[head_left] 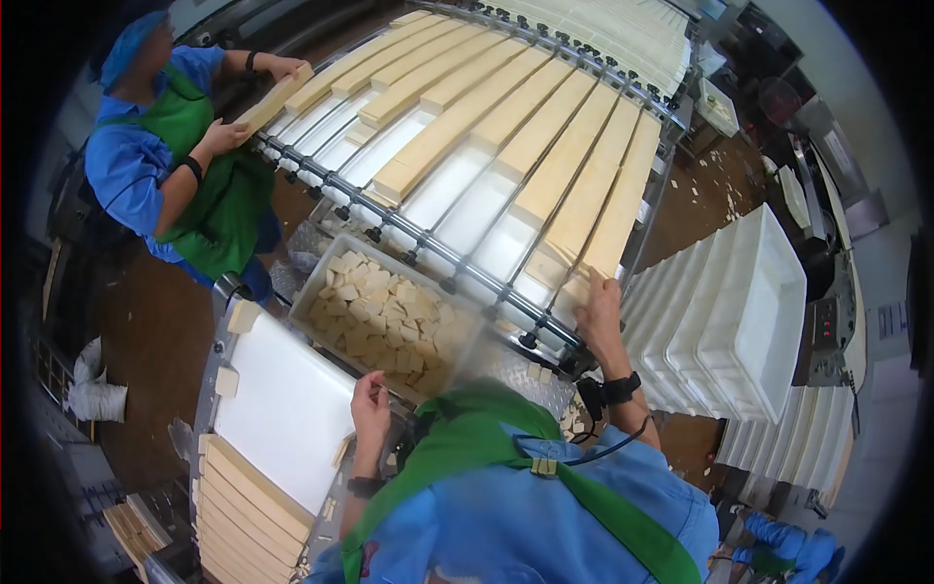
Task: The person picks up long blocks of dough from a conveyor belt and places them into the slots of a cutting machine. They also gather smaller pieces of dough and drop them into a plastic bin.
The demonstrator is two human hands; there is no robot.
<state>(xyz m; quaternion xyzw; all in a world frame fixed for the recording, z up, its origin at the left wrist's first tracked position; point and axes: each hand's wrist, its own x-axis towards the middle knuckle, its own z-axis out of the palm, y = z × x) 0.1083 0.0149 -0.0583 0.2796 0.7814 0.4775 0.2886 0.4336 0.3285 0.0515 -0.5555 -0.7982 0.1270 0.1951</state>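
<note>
Long pale yellow bars (pixel 555 161) of a material I cannot make out lie side by side in lanes on a white conveyor (pixel 443 180). At the near end of the rightmost bars is my right hand (pixel 598 310), its fingers closed on the end of one bar (pixel 613 229). My left hand (pixel 371 414) hovers between the grey bin (pixel 309 329) and the white board (pixel 282 389). It looks loosely curled with fingers apart, and nothing shows in it. Flat, broken pale pieces (pixel 389 316) fill much of the bin.
Across the conveyor, a co-worker (pixel 175 146) in blue and green holds another bar (pixel 275 99). A metal rail (pixel 418 234) with black knobs crosses the conveyor's front. White trays (pixel 744 302) are stacked on the right. More bars (pixel 248 506) lie at lower left.
</note>
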